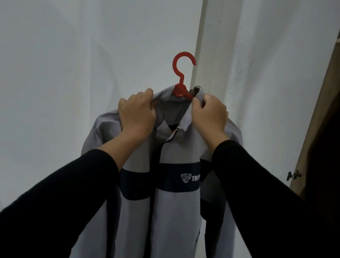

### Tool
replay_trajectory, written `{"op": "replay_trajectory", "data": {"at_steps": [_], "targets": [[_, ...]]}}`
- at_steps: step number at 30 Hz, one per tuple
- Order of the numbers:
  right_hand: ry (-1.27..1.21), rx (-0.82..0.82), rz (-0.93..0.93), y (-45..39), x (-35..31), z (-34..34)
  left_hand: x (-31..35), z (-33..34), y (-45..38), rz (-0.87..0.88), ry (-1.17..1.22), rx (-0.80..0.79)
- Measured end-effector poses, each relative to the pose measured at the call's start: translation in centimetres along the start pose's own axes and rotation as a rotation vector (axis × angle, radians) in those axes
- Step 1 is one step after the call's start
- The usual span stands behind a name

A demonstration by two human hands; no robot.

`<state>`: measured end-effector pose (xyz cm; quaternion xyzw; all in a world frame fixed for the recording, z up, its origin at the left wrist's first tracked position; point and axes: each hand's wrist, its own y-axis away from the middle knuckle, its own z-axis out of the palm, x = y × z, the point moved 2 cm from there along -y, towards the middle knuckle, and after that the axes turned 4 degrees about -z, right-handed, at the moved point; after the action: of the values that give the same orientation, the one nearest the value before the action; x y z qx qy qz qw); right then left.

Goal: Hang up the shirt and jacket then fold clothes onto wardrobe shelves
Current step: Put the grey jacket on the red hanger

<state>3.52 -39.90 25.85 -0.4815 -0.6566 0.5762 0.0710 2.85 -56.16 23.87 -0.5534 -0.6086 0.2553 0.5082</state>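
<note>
Against white wall, both hands, left hand (pixel 137 111) and right hand (pixel 209 114), pinch the jacket (pixel 173 206) collar with curled fingers, seating it on the red hanger (pixel 182 76) (wardrobe (pixel 317 127) alongside).

The hanger (pixel 182 73) is red plastic, smooth with a slight sheen along its hook. The jacket (pixel 171 216) is thin woven cloth, grey and matt, with a navy band across the chest carrying a flat white printed logo (pixel 189 178); the cloth looks smooth and creases softly at the collar. The sleeves (pixel 56 200) on both arms are black matt cloth. The wall (pixel 66 48) is white, matt, faintly uneven. The wardrobe (pixel 315 127) is pale wood-grain board with a dull finish, and its hinge (pixel 293 175) is shiny metal.
</note>
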Motion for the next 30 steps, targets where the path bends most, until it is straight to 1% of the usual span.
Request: {"op": "replay_trajectory", "data": {"at_steps": [1, 3, 5, 6, 7, 8, 9, 10, 11, 13, 15, 17, 20, 23, 25, 28, 30], "targets": [[-0.018, 0.003, -0.011, -0.1, -0.2, 0.1, 0.0, -0.1, 0.0, -0.018, 0.007, -0.002], [-0.048, -0.054, -0.021, 0.4, 0.0, 0.4, 0.2, -0.5, 0.1, -0.045, 0.024, -0.007], [-0.066, -0.114, -0.024, 1.4, 0.8, 0.6, 0.5, -0.9, 0.0, -0.041, 0.034, -0.002], [-0.064, -0.11, -0.044, 1.9, 1.3, 0.4, 0.6, -1.1, 0.0, -0.039, 0.041, -0.001], [-0.044, -0.067, -0.069, 2.3, 1.8, 0.0, 0.6, -1.2, 0.0, -0.04, 0.052, -0.005], [0.011, 0.01, -0.083, 2.5, 2.3, -0.6, 0.7, -1.2, 0.0, -0.043, 0.066, -0.01], [0.093, 0.083, -0.076, 2.6, 2.7, -1.4, 0.7, -1.1, 0.0, -0.045, 0.082, -0.014], [0.167, 0.121, -0.062, 2.5, 3.1, -2.1, 0.8, -1.0, 0.1, -0.04, 0.1, -0.017], [0.224, 0.119, -0.056, 2.2, 3.4, -2.7, 1.1, -0.9, 0.2, -0.028, 0.118, -0.021], [0.287, 0.031, -0.037, 1.6, 4.0, -3.7, 2.2, -0.6, 0.4, -0.002, 0.153, -0.024], [0.283, -0.049, 0.003, 1.1, 4.8, -4.8, 3.6, -0.2, 0.6, 0.025, 0.174, -0.022], [0.24, -0.041, 0.033, 0.7, 5.9, -6.3, 5.3, 0.5, 0.7, 0.056, 0.197, -0.038], [0.232, 0.042, 0.074, -0.2, 8.1, -8.4, 8.0, 1.6, 0.5, 0.13, 0.243, -0.117], [0.241, 0.077, 0.146, -1.3, 11.2, -10.9, 10.7, 3.2, 0.1, 0.274, 0.301, -0.272], [0.252, 0.105, 0.18, -1.8, 13.9, -12.9, 12.2, 5.0, 0.0, 0.345, 0.297, -0.363], [0.279, 0.119, 0.222, -2.4, 17.9, -15.8, 14.5, 8.1, 0.6, 0.359, 0.277, -0.427], [0.29, 0.107, 0.248, -3.0, 20.5, -17.4, 16.9, 10.2, 1.2, 0.353, 0.281, -0.438]]}}
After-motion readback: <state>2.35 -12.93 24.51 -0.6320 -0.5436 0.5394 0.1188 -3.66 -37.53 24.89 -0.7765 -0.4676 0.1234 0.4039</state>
